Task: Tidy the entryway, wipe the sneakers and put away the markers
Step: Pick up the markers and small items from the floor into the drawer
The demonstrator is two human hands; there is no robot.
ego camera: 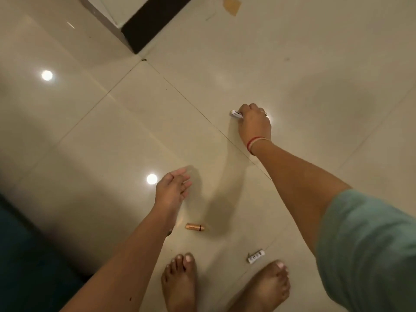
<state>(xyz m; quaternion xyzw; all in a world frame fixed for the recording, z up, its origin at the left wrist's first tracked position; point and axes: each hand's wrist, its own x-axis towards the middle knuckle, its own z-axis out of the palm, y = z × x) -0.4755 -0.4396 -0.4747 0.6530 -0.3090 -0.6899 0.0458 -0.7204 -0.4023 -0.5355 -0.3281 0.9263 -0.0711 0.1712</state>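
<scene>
A white marker (pixel 236 114) lies on the glossy cream floor tiles, and my right hand (pixel 254 122) reaches down and curls its fingers round it; only the marker's left end shows. My left hand (pixel 173 188) hangs above the floor with relaxed fingers and holds nothing. A short copper-coloured cap or tube (pixel 195 227) lies on the floor just below my left hand. A small white labelled piece (pixel 256 257) lies near my right foot. No sneakers are in view.
My two bare feet (pixel 180 282) stand at the bottom edge. A dark skirting and white wall corner (pixel 144 30) sits at the top left. A brown scrap (pixel 232 5) lies at the top. Something dark teal (pixel 22 266) fills the bottom left.
</scene>
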